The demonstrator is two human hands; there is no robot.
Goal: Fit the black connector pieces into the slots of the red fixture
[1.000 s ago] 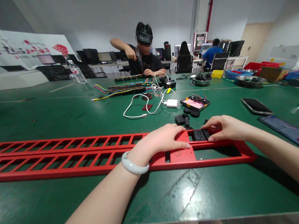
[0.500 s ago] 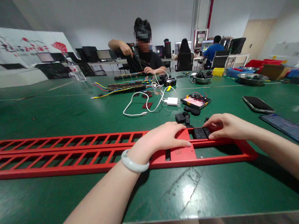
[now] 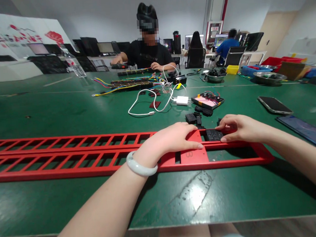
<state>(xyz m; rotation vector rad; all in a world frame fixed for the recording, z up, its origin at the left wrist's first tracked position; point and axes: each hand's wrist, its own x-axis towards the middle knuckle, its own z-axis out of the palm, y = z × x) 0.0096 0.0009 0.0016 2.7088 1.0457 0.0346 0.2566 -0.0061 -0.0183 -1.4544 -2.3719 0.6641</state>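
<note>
A long red ladder-like frame (image 3: 139, 167) lies across the green table. My left hand (image 3: 172, 140), with a pale bangle on its wrist, rests on the frame's solid plate, thumb and index finger apart; its other fingers are partly hidden. Small black rectangular blocks (image 3: 211, 135) sit side by side in the far-row opening right of that plate. At their right end, my right hand (image 3: 234, 130) grips the outermost black block between thumb and fingers. Just beyond the frame lie several loose black blocks (image 3: 192, 118).
A white charger (image 3: 182, 100) with its cable and a shallow tray of parts (image 3: 208, 101) lie beyond. Two phones, one a black phone (image 3: 274, 105), are at right. Opposite, a person in a headset holds a power tool (image 3: 119, 66) beside wire bundles (image 3: 131, 85).
The view has tilted slightly, so the table sits higher. Both my hands keep nearly the same places. The person opposite has lowered the power tool towards the table at left.
</note>
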